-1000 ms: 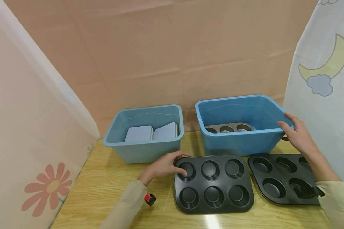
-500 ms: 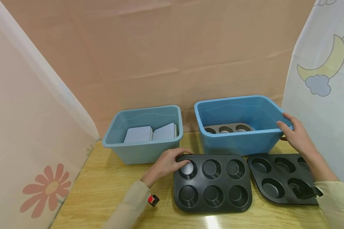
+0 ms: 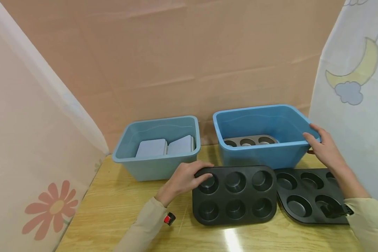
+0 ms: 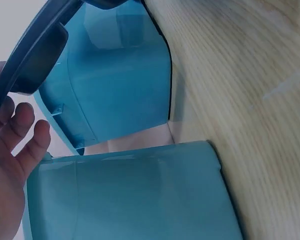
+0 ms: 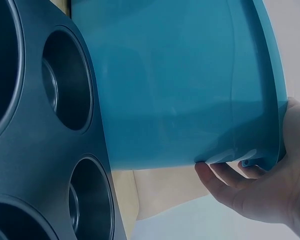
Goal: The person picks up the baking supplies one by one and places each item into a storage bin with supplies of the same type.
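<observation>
A black six-cup muffin tin [image 3: 222, 196] is tilted up from the wooden table, its far edge raised. My left hand [image 3: 184, 178] grips its far left corner, thumb over the top by a cup. In the left wrist view, fingers of that hand [image 4: 10, 170] curl beneath the tin [image 4: 42, 57], which is off the table there. My right hand [image 3: 327, 148] holds the right rim of the blue bin [image 3: 261, 157], thumb inside and fingers outside. A greyish muffin tin [image 3: 256, 139] lies inside that bin. A second black muffin tin [image 3: 313, 194] rests flat below my right forearm.
A paler teal bin [image 3: 163, 168] stands at the left, holding two white box-like items [image 3: 151, 147]. Peach cloth [image 3: 189, 70] hangs behind both bins. Printed white cloths hang on either side. The table [image 3: 107, 210] shows bare wood at the left front.
My left hand has raised the near black tin's far edge, tilting it and shifting it slightly away from the table's front. My right hand stays on the blue bin's rim.
</observation>
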`<state>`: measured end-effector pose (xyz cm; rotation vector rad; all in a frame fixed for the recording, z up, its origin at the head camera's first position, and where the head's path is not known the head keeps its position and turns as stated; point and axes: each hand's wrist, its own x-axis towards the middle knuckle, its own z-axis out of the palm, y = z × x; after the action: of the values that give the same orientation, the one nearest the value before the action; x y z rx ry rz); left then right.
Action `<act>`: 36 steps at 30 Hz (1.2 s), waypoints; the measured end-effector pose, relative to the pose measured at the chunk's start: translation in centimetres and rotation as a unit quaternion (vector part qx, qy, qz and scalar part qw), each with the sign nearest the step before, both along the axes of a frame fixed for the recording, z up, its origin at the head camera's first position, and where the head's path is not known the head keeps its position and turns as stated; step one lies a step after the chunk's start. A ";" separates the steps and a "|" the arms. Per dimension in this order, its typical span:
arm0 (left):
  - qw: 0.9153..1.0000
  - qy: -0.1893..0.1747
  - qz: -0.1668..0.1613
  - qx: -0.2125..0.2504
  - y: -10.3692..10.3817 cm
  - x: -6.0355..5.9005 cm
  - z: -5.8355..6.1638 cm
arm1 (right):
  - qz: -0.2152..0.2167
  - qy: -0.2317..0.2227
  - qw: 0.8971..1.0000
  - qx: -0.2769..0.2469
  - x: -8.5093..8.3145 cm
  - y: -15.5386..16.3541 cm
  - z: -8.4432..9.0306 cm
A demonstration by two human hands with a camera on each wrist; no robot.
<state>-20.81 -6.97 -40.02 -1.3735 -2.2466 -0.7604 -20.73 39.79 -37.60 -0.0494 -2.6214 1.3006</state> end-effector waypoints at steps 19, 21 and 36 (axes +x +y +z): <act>0.993 0.120 0.004 0.004 1.0 -0.2 1.1 | -0.006 -0.003 1.000 -0.004 -0.3 -0.1 -0.1; 0.992 0.128 -0.002 0.007 1.1 -0.2 1.4 | -0.004 -0.001 1.000 -0.005 -0.3 -0.1 0.0; 0.991 0.132 -0.004 0.001 1.4 -0.3 2.7 | -0.007 0.001 1.000 0.001 -0.3 -0.1 -0.2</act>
<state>-21.15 -5.58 -37.33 -1.3928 -2.0348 -0.5467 -21.06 39.73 -37.83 -0.0647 -2.6154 1.2929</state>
